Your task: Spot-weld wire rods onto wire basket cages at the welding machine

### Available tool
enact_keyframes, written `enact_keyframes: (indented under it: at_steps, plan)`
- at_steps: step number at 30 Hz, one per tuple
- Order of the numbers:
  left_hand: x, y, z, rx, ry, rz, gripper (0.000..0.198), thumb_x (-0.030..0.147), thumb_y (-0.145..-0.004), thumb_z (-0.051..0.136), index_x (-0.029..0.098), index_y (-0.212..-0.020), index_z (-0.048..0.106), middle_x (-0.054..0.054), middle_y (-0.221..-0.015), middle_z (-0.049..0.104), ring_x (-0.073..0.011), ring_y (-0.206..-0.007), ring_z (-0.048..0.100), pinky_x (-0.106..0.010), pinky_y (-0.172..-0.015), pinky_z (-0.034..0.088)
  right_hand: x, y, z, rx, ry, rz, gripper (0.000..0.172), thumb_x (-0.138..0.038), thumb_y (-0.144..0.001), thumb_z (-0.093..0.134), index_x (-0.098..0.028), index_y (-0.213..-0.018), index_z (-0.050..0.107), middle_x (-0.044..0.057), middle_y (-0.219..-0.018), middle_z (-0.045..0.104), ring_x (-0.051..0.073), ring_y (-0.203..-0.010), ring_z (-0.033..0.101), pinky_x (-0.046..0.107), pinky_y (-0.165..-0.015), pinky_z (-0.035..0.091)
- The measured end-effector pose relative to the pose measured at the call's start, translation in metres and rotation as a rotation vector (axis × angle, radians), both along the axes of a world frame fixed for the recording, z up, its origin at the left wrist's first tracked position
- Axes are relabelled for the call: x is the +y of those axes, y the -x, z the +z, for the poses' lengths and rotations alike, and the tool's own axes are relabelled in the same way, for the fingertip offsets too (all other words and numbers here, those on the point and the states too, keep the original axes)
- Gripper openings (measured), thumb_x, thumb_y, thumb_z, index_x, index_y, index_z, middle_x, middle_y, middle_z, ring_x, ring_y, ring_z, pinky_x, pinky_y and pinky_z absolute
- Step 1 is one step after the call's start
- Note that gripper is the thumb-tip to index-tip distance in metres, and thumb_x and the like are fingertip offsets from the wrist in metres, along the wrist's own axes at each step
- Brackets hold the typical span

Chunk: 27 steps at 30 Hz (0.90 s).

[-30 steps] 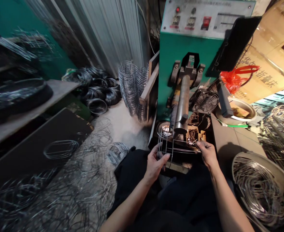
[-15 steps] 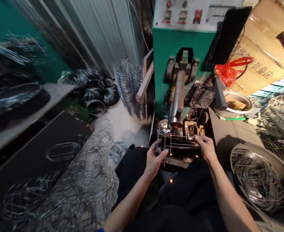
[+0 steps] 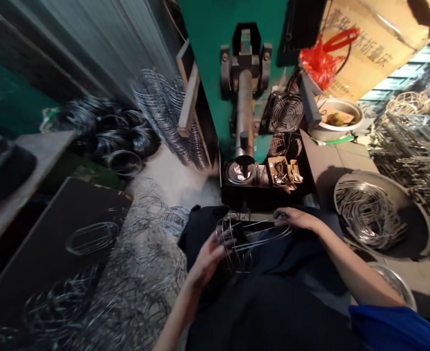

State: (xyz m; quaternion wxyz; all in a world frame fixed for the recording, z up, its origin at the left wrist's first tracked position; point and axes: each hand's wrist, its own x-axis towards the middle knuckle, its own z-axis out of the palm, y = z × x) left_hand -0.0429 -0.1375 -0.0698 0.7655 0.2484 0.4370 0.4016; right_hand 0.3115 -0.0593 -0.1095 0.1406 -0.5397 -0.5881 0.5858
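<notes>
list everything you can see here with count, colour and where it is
wire frame: 1, silver, over the lap, held at both ends
machine: 1, green, straight ahead, grey metal arm on its front
fan: 1, dark, right of the arm
bag: 1, red, above the fan
cardboard box: 1, brown, top right
bowl: 1, whitish, right of the fan
round tray: 1, dark, right, holds bent silver wires
wire ring stacks: several, silver, left of the machine
wire coils: many, black, far left
board: 1, dark, lower left
loose wires: many, silver, floor
left grip: 1, bare, on the frame's round end
right grip: 1, bare, on the frame's far end
</notes>
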Motion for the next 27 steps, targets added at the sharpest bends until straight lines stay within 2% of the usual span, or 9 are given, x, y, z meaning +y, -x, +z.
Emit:
enact_keyframes:
  at_steps: [3, 6, 8, 11, 13, 16, 22, 27]
  plan:
    - [-0.031, -0.004, -0.03, 0.046, 0.067, -0.102, 0.07, 0.035, -0.076, 0.085, 0.019, -0.136, 0.053, -0.016, -0.124, 0.066, -0.0221, -0.093, 0.07, -0.035, -0.086, 0.054, -0.007, -0.005, -0.014, -0.055, -0.083, 0.013, 0.039, -0.044, -0.063, 0.086, -0.021, -0.093, 0.076, 0.004, -0.085, 0.072, 0.022, -0.08, 0.063, 0.031, -0.072, 0.048]
    - [-0.039, -0.012, -0.037, 0.038, 0.072, -0.062, 0.068, 0.035, -0.077, 0.084, 0.017, -0.134, 0.052, -0.012, -0.106, 0.071, -0.0181, -0.08, 0.069, -0.03, -0.075, 0.055, -0.006, -0.007, -0.004, 0.015, -0.126, 0.041, 0.034, -0.051, -0.073, 0.078, -0.02, -0.086, 0.074, 0.003, -0.085, 0.069, 0.021, -0.082, 0.061, 0.031, -0.075, 0.047]
    - [-0.031, -0.022, -0.034, 0.039, 0.066, 0.008, 0.066, 0.039, -0.076, 0.085, 0.014, -0.129, 0.055, -0.008, -0.09, 0.072, -0.0154, -0.066, 0.066, -0.026, -0.063, 0.054, -0.003, -0.004, 0.011, 0.089, -0.109, 0.018, 0.039, -0.057, -0.077, 0.074, -0.018, -0.074, 0.069, 0.001, -0.074, 0.063, 0.017, -0.073, 0.057, 0.029, -0.069, 0.044]
    - [-0.008, -0.037, -0.024, 0.045, 0.028, 0.136, 0.066, 0.043, -0.077, 0.083, 0.014, -0.129, 0.055, 0.0, -0.071, 0.065, -0.0116, -0.053, 0.06, -0.022, -0.051, 0.05, 0.003, 0.001, 0.035, 0.162, -0.102, -0.082, 0.046, -0.06, -0.074, 0.076, -0.018, -0.064, 0.058, -0.002, -0.063, 0.053, 0.013, -0.062, 0.047, 0.026, -0.06, 0.037]
    - [0.009, -0.044, -0.016, 0.031, -0.03, 0.194, 0.067, 0.044, -0.078, 0.082, 0.016, -0.132, 0.054, 0.005, -0.067, 0.06, -0.0105, -0.048, 0.059, -0.021, -0.048, 0.049, 0.008, 0.003, 0.048, 0.188, -0.119, -0.145, 0.046, -0.057, -0.068, 0.081, -0.019, -0.063, 0.056, -0.003, -0.061, 0.05, 0.012, -0.059, 0.042, 0.026, -0.057, 0.033]
    - [0.031, -0.047, -0.004, 0.009, -0.131, 0.208, 0.069, 0.045, -0.076, 0.083, 0.017, -0.132, 0.054, 0.007, -0.067, 0.056, -0.0102, -0.041, 0.057, -0.022, -0.041, 0.048, 0.019, 0.003, 0.061, 0.222, -0.17, -0.221, 0.044, -0.054, -0.065, 0.082, -0.019, -0.059, 0.055, -0.003, -0.057, 0.047, 0.012, -0.056, 0.04, 0.027, -0.055, 0.031]
    - [0.066, -0.052, 0.011, 0.039, -0.241, 0.3, 0.074, 0.041, -0.072, 0.087, 0.014, -0.132, 0.054, 0.008, -0.07, 0.053, -0.0085, -0.038, 0.053, -0.023, -0.036, 0.046, 0.046, 0.014, 0.075, 0.148, -0.43, -0.376, 0.037, -0.047, -0.064, 0.082, -0.02, -0.059, 0.058, -0.001, -0.06, 0.052, 0.014, -0.06, 0.044, 0.029, -0.059, 0.035]
    - [0.082, -0.064, 0.016, 0.062, -0.224, 0.352, 0.084, 0.041, -0.071, 0.087, 0.013, -0.14, 0.049, 0.008, -0.069, 0.055, -0.008, -0.039, 0.051, -0.023, -0.036, 0.046, 0.062, 0.025, 0.068, 0.182, -0.518, -0.431, 0.046, -0.053, -0.077, 0.074, -0.02, -0.053, 0.052, -0.001, -0.057, 0.046, 0.014, -0.059, 0.039, 0.03, -0.058, 0.029]
